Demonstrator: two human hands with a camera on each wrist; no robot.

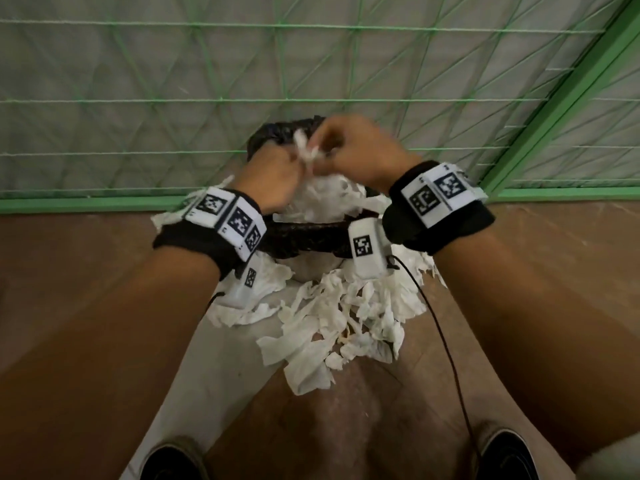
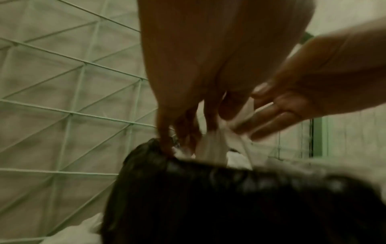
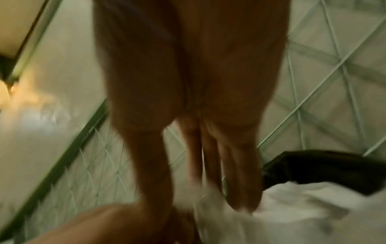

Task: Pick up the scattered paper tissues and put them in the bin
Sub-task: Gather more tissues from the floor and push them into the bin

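Note:
Both hands hover over the bin [image 1: 301, 239], which has a black bag liner and is heaped with white tissues [image 1: 329, 199]. My left hand [image 1: 296, 164] and right hand [image 1: 327, 155] meet above its far side and pinch a crumpled paper tissue [image 1: 306, 148] between them. In the left wrist view the left hand [image 2: 198, 132] points its fingers down onto the tissue [image 2: 211, 147], while the right hand [image 2: 292, 102] reaches in from the right. In the right wrist view, blurred, the right hand [image 3: 200, 201] touches white tissue [image 3: 292, 214] beside the black liner [image 3: 334, 168].
Several torn tissues [image 1: 329, 320] lie scattered on the brown floor in front of the bin, and a few more [image 1: 166, 216] at its left. A green-framed mesh fence [image 1: 311, 81] stands right behind it. My shoes [image 1: 505, 455] are at the bottom edge, and a black cable [image 1: 446, 355] hangs from the right wrist.

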